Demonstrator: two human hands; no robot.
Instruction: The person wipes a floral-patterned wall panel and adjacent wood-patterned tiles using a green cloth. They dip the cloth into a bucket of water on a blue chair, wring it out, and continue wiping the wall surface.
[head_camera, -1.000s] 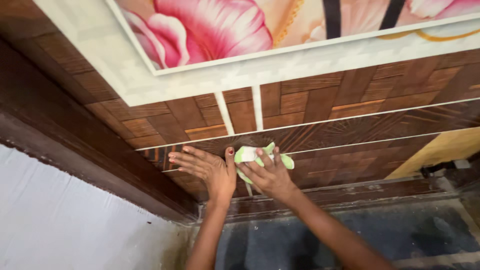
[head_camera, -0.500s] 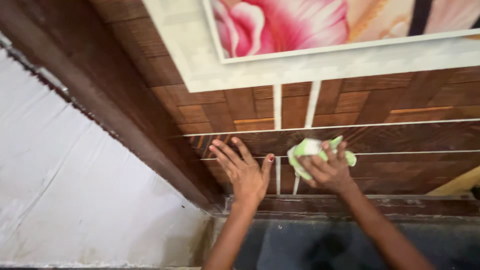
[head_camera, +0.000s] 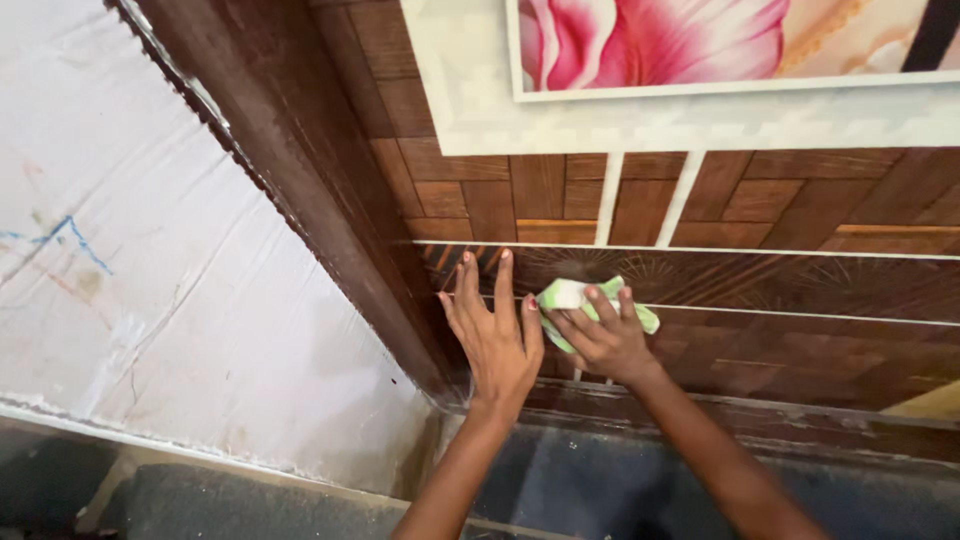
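The left hand (head_camera: 497, 345) lies flat against the dark wood panel (head_camera: 800, 290) with its fingers spread and pointing upward, its grip wide and holding nothing; the palm sits near the corner where the panel meets the dark brown frame post (head_camera: 290, 170); just beside it, the right hand (head_camera: 600, 340) presses a green and white cloth (head_camera: 565, 295) against the same panel, the fingers curled over the cloth so that the grip is closed on it; the cloth bunches under the fingertips, with one end sticking out to the right of the hand and another showing above the knuckles; the two hands are close together, thumb near thumb, though I cannot tell whether they touch; thin pale lines run across the panel above and beside the hands; higher up, brown wood-pattern tiles (head_camera: 540, 190) are split by two white strips (head_camera: 608, 200), and above them a pale border surrounds a picture of a pink flower (head_camera: 650, 40); to the left of the post stretches a whitish wall (head_camera: 150, 260) with faint blue and reddish marks; below the panel lies a dark grey floor (head_camera: 600, 480), over which both forearms reach
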